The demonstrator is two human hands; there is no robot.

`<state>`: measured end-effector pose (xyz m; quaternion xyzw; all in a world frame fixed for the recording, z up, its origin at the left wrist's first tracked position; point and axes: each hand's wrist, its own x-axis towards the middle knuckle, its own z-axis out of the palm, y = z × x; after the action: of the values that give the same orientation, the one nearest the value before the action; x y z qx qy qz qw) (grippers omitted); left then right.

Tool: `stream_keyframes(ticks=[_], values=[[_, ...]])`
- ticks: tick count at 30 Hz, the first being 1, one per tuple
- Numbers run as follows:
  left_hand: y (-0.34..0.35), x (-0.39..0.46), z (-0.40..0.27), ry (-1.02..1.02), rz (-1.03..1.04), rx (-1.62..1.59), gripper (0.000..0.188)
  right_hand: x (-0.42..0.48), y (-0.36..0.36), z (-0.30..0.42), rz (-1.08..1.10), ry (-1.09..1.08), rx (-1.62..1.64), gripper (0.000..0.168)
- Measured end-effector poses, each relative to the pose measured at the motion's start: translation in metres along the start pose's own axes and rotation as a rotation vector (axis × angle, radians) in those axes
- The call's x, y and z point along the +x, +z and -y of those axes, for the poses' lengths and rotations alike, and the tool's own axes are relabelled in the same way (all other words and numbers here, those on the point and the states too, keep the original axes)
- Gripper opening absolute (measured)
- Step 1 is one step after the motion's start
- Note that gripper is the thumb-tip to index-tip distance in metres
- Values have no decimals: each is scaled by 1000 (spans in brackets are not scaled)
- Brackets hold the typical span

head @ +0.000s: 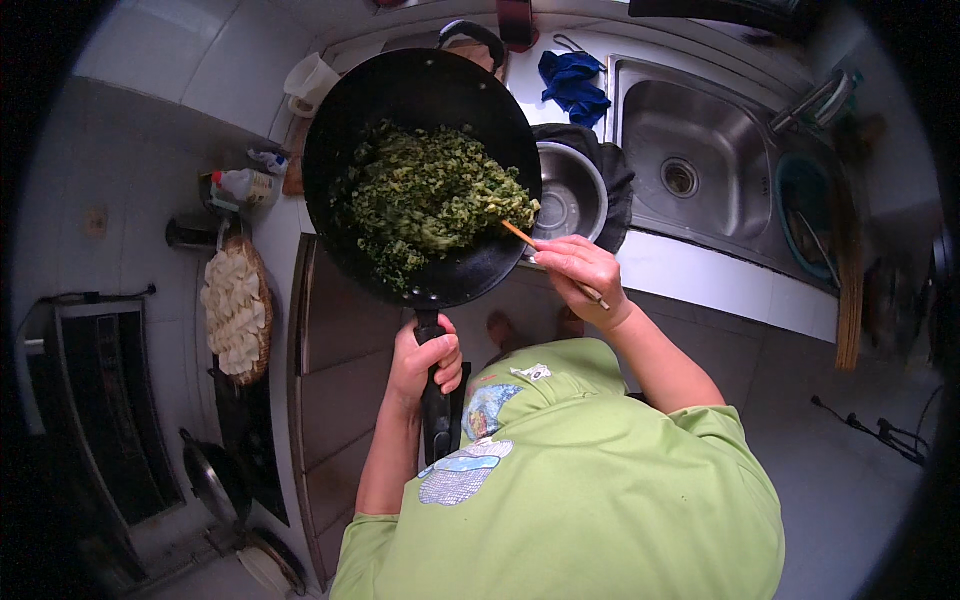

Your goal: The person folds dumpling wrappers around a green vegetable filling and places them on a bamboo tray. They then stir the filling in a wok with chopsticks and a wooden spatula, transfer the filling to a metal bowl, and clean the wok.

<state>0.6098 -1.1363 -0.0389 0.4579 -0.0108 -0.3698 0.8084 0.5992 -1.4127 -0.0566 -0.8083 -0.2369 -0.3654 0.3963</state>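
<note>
My left hand (428, 358) grips the black long handle of a wok (420, 82), which is tilted so that its inside faces the camera. Chopped green filling with pale bits (435, 187) lies across the wok's middle and up to its right side. In my right hand (581, 277) are wooden chopsticks (519, 232), held so close together that I cannot tell one from the other; their tips reach into the filling at the right rim. Just right of the wok, partly behind it, a round metal bowl (598, 180) stands on the counter by a dark cloth (616, 172).
A stainless steel sink (697, 135) with a faucet (814, 105) is at the right, a blue cloth (574, 86) beside it. At left are a tray of folded dough pieces (236, 307), a plastic bottle (247, 186) and a white jug (311, 79). Cords lie at far right.
</note>
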Motion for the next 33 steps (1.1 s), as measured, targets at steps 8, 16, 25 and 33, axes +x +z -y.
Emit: stream_keyframes(ticks=[8,16,25,33], values=[[-10,-6,-13,-22,51,-13,11,6,-8,20,-109,131,-91,18],[-6,-8,-20,-49,54,-53,10,9,-36,35,-218,368,-7,17],[-6,-7,-17,-24,75,-30,14,56,-17,22,-249,291,265,16],[-2,-8,-15,-16,46,-25,13,106,35,-25,-235,420,264,17]])
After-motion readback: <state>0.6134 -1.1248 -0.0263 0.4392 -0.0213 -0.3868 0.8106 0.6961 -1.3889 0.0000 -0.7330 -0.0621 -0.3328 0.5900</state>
